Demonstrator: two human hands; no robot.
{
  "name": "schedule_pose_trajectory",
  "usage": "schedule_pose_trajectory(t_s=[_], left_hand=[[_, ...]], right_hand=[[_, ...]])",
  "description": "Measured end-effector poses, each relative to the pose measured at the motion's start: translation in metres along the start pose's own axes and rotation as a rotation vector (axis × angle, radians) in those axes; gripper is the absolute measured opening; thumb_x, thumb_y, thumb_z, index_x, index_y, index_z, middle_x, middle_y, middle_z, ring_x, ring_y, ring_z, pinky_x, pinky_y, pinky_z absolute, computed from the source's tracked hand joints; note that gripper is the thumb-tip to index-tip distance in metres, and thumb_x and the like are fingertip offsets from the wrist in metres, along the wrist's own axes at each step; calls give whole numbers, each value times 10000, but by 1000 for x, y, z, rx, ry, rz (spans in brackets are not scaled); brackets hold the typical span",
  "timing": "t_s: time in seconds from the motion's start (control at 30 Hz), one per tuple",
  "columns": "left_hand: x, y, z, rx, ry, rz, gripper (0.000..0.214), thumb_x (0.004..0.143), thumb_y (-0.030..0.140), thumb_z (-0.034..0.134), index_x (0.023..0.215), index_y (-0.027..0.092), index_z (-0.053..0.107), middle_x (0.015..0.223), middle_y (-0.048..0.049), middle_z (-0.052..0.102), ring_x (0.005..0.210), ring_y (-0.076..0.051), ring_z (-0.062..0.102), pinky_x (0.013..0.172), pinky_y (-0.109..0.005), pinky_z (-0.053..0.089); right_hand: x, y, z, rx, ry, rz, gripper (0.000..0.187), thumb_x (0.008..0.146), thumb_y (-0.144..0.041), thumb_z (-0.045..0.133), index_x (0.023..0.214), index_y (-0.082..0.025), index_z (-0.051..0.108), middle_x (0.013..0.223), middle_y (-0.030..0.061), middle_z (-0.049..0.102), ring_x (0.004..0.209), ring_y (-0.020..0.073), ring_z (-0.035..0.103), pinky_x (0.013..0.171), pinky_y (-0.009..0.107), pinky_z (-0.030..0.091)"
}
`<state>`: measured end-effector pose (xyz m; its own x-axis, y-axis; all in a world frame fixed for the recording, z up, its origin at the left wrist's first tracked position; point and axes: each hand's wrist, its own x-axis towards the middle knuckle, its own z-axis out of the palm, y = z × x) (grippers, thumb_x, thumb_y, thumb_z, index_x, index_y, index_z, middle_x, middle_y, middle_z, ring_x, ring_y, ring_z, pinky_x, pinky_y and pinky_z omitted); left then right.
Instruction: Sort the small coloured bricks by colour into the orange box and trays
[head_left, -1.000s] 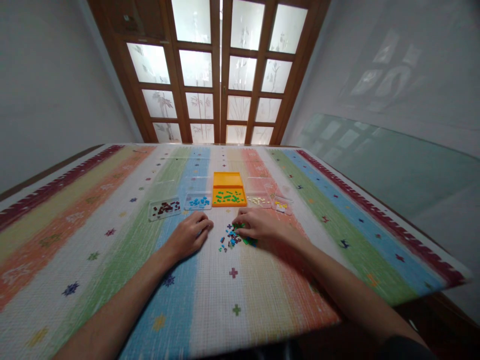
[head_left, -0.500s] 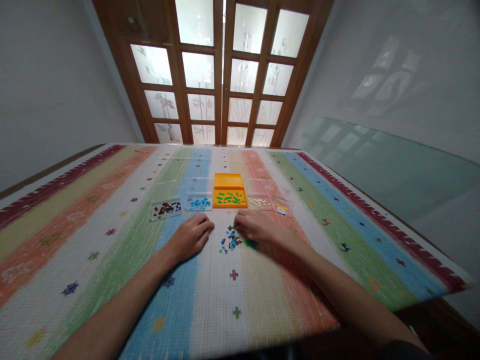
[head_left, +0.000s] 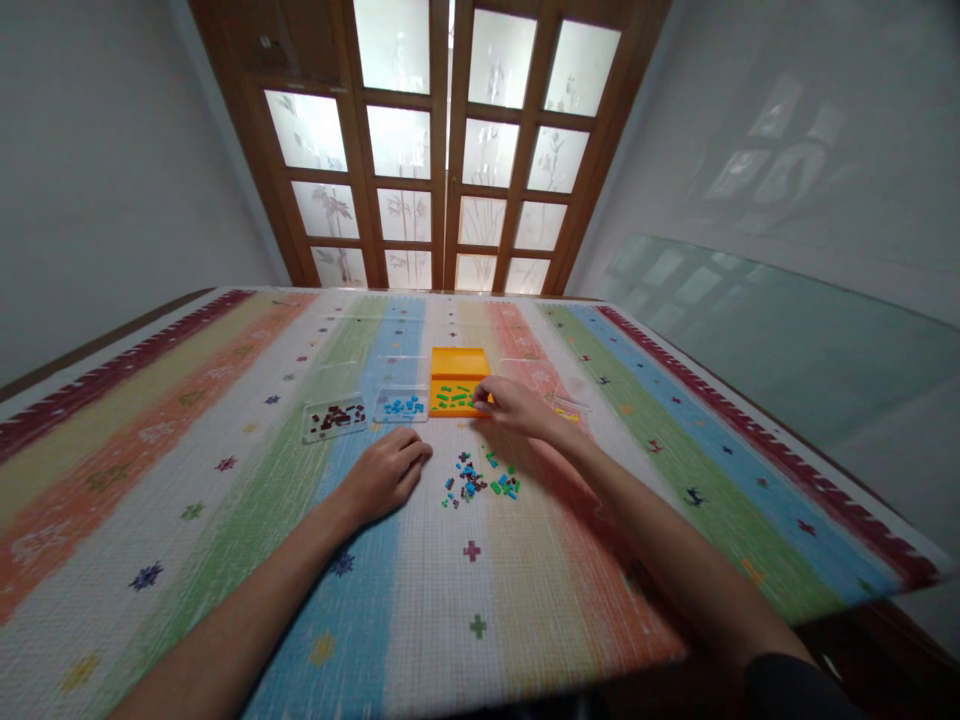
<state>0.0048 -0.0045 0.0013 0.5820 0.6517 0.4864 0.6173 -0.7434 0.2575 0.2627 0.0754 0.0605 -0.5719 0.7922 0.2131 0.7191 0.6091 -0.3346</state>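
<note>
A small heap of tiny mixed-colour pieces (head_left: 480, 480) lies on the striped tablecloth (head_left: 225, 520) in front of me. My left hand (head_left: 386, 473) rests on the cloth just left of the heap, fingers curled loosely, with nothing seen in it. My right hand (head_left: 514, 404) is stretched forward over the right edge of the orange tray (head_left: 457, 367) of green pieces, fingertips pinched together; what they hold is too small to make out. A clear tray of blue pieces (head_left: 400, 405) and one of dark red pieces (head_left: 334, 418) stand left of the orange tray.
Two more clear trays, one with yellow pieces (head_left: 568, 411), sit right of the orange tray, partly hidden by my right hand. Wooden doors with frosted glass (head_left: 442, 140) stand behind the table. The table's right edge (head_left: 825, 480) drops off near a glass panel.
My right hand has lifted off the heap and moved forward to the orange tray, uncovering green and blue pieces at the heap's right. My left hand has stayed put.
</note>
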Motion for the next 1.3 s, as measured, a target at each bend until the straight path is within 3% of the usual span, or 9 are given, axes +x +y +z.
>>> schedule_pose_trajectory(t_s=[0.23, 0.6, 0.97, 1.13, 1.2, 1.3], left_hand=[[0, 0, -1, -5, -7, -13, 206, 982, 164, 429, 981, 176, 635, 917, -72, 628, 870, -202, 593, 797, -338, 512], [0, 0, 1, 11, -25, -16, 210, 1002, 178, 419, 984, 168, 628, 917, -75, 621, 870, -202, 590, 805, -338, 509], [0, 0, 0, 4, -27, -19, 205, 993, 177, 426, 979, 173, 631, 925, -76, 622, 872, -201, 593, 804, -341, 513], [1, 1, -1, -8, -26, -26, 207, 990, 174, 429, 984, 171, 636, 925, -78, 621, 869, -200, 592, 799, -335, 514], [1, 1, -1, -13, -22, -26, 207, 985, 174, 431, 983, 176, 638, 921, -76, 624, 866, -202, 592, 796, -339, 513], [0, 1, -1, -22, -12, -23, 208, 986, 184, 432, 985, 179, 640, 918, -75, 626, 860, -203, 592, 787, -342, 515]], right_hand=[[25, 0, 6, -156, -65, 98, 134, 926, -131, 582, 982, -136, 704, 1043, 121, 712, 894, 190, 623, 741, 258, 418], [24, 4, 10, -203, -153, 52, 206, 933, -140, 556, 1025, -121, 740, 1056, 129, 703, 899, 190, 617, 740, 257, 410], [23, 7, 15, -150, -46, 53, 303, 933, -77, 540, 1174, -150, 710, 1157, 130, 698, 995, 190, 638, 821, 252, 445], [24, 7, 6, -121, -15, 7, 347, 850, 3, 577, 1128, -145, 723, 1134, 117, 721, 985, 189, 648, 842, 265, 454], [23, 5, -4, -122, -45, -20, 302, 841, -10, 592, 1068, -141, 742, 1083, 104, 736, 939, 178, 651, 811, 252, 447], [19, -2, -19, -125, -224, -66, 202, 839, -86, 651, 988, -159, 765, 948, 63, 751, 804, 155, 642, 720, 238, 427]])
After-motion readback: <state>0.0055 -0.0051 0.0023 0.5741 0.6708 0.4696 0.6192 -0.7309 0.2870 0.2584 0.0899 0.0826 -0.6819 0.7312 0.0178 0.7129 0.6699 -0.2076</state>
